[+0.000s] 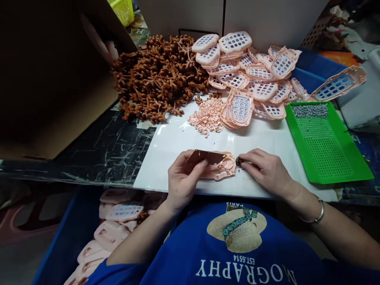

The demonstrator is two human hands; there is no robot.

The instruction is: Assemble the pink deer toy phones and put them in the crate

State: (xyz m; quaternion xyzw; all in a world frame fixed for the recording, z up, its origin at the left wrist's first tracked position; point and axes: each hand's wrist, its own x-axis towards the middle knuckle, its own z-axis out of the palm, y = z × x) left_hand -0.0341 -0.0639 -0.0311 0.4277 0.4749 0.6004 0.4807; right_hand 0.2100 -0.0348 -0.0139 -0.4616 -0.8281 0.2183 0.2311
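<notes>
My left hand (184, 176) is closed on a thin brown circuit board (208, 157), tilted up over a pink plastic shell (227, 168), with the thumb on its near face. The shell lies low over the white work surface, and the fingers hide its left end. Thin wires show between board and shell. At the shell's right end, my right hand (265, 169) pinches a small dark round part (238, 161) between thumb and fingertips; its exact kind is hard to make out. Beyond my hands sit a heap of tiny pink buttons (208, 116) and a stack of pink shells with keypads (241, 107).
Brown plastic pieces (160, 79) are heaped at back left, beside a cardboard box (59, 79). Pink frames with holes (261, 71) pile up at the back. A green tray (335, 158) with small metal screws (310, 111) stands right. Below left, a blue bin (63, 237) holds pink casings.
</notes>
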